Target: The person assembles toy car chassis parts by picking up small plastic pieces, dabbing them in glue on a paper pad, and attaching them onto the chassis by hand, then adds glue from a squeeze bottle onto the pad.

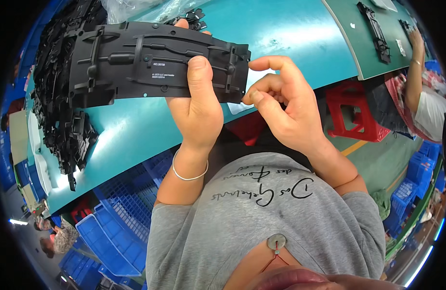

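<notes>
A black plastic toy car chassis (179, 72), with moulded axles and pipe shapes on its face, is held up above the table. My left hand (200, 106) grips it from below, the thumb pressed on its face and the other fingers behind it. At the chassis's right end is my right hand (290, 104), its index finger at the upper corner and its thumb and another bent finger at the lower corner. Whether a small part sits between those right fingertips is hidden. Left of the chassis, a large heap of black plastic parts (58, 111) covers the table's end.
The teal table (290, 29) bears clear plastic bags (128, 9) and small black parts (196, 19) at the back. On the green table at right lies another black chassis (374, 34), near a co-worker's hand (416, 38). Below stand a red stool (351, 113) and blue crates (109, 237).
</notes>
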A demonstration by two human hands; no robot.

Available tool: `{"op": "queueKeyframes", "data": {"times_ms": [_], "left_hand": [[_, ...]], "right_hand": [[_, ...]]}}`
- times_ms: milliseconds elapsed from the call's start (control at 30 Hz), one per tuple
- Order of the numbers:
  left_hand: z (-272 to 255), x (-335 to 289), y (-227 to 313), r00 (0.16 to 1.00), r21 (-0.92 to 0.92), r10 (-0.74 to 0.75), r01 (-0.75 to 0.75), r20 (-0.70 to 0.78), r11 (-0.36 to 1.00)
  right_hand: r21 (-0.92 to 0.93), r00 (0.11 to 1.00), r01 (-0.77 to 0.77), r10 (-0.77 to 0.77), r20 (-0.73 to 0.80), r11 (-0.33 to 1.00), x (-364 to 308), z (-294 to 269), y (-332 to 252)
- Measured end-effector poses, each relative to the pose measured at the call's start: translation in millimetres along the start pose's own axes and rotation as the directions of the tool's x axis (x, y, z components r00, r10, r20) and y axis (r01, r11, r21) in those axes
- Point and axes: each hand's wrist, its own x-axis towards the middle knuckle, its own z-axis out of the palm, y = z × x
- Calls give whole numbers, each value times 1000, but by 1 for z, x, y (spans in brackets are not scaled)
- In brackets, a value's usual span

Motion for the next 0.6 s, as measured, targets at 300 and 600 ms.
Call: {"op": "queueKeyframes", "data": {"times_ms": [300, 600], "left_hand": [[1, -3, 0, 994, 149, 57, -70, 94, 986], [9, -9, 0, 988, 187, -107, 84, 111, 979]], "right_hand": [[-49, 995, 46, -50, -87, 998, 8, 16, 4], [-139, 994, 112, -109, 29, 984, 2, -11, 3]]}}
